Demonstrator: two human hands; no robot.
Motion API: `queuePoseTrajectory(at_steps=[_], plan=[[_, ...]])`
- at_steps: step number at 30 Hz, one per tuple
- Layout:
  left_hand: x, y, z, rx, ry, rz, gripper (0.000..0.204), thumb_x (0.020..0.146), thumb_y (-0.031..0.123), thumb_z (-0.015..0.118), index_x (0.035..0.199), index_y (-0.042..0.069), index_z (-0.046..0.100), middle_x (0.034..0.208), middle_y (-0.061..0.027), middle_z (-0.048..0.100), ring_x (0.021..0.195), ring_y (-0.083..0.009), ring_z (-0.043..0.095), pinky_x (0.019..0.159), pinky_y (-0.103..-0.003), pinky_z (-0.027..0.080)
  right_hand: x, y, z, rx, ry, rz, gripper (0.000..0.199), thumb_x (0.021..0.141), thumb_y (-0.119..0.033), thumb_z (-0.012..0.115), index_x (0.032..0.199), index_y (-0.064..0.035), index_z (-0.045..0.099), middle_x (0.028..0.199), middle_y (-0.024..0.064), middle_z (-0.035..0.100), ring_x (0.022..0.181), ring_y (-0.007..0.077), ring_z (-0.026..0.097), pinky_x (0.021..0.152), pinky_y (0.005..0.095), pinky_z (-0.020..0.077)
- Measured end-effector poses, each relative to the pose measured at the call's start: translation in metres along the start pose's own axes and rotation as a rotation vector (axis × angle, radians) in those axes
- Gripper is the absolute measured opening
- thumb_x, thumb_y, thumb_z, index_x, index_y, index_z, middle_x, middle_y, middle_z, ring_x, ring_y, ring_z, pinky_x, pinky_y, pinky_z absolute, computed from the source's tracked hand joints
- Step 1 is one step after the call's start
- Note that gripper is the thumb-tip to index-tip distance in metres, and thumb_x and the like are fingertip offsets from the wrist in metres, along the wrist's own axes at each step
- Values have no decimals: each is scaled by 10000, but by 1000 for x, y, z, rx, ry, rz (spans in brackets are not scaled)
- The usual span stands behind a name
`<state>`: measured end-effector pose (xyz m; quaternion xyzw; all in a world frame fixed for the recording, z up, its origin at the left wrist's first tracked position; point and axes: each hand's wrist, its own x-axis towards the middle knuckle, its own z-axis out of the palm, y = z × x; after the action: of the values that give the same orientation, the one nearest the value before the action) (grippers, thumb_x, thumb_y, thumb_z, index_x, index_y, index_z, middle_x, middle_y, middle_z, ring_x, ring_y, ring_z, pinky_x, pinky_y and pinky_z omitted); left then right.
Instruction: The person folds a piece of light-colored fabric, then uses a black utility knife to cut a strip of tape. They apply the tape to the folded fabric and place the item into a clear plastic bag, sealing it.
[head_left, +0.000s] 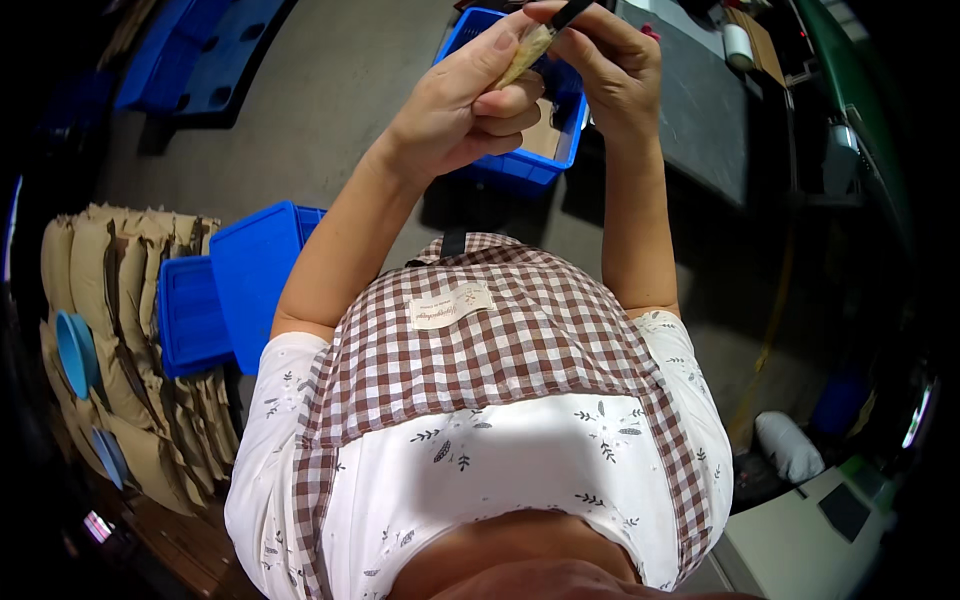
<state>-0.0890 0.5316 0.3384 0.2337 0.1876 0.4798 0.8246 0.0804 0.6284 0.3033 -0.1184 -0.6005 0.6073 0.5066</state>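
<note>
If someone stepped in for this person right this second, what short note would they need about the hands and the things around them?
Left hand: raised, pinching a small tan piece between thumb and fingers.
Right hand: gripping a thin dark tool whose tip meets the piece.
Below the hands: a blue crate on the grey floor. To the left: blue lids by stacked brown paper bags.
Done or left: how far the work on the piece has got cannot be told.

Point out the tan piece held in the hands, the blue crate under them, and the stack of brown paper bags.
tan piece [527,55], head view, middle of its visible length.
blue crate [520,168], head view, near rim.
brown paper bags [120,300], head view, upper stack.
</note>
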Motion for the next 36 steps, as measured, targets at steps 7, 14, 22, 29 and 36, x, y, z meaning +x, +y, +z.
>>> queuePoseTrajectory(at_steps=[7,14,22,29,36], plan=[[-13,7,-15,748,248,483,744,1019,305,638,1605,104,225,985,-72,601,746,-171,610,676,-338,537,-1,4,17,49,36,-31,124,922,115,664,1010,31,684,1000,49,659,925,145,681,811,263,570],[-11,2,-29,1374,326,1142,788,831,-110,746,1520,-5,378,1365,-188,574,1043,-246,714,794,-343,612,6,3,13,-322,-93,-292,154,949,43,693,1095,71,654,994,109,687,873,134,658,790,246,521],[-4,95,-92,1224,280,1288,497,978,34,677,1438,36,492,1021,-120,729,888,-201,731,760,-306,622,95,35,82,-420,-122,-264,261,827,38,807,1075,-3,734,972,91,729,869,164,710,731,257,574],[-7,79,-90,1191,337,1025,800,869,-103,723,1548,9,316,1293,-157,628,1019,-209,713,845,-321,602,87,19,71,-566,-6,-237,344,787,13,839,1113,-12,732,957,90,780,864,170,755,745,262,600],[18,54,-46,318,308,596,835,951,42,720,1598,53,193,1152,-89,706,998,-130,668,901,-270,531,75,3,20,-389,-75,-163,265,841,62,790,1097,33,728,993,114,756,904,168,744,842,274,613]])
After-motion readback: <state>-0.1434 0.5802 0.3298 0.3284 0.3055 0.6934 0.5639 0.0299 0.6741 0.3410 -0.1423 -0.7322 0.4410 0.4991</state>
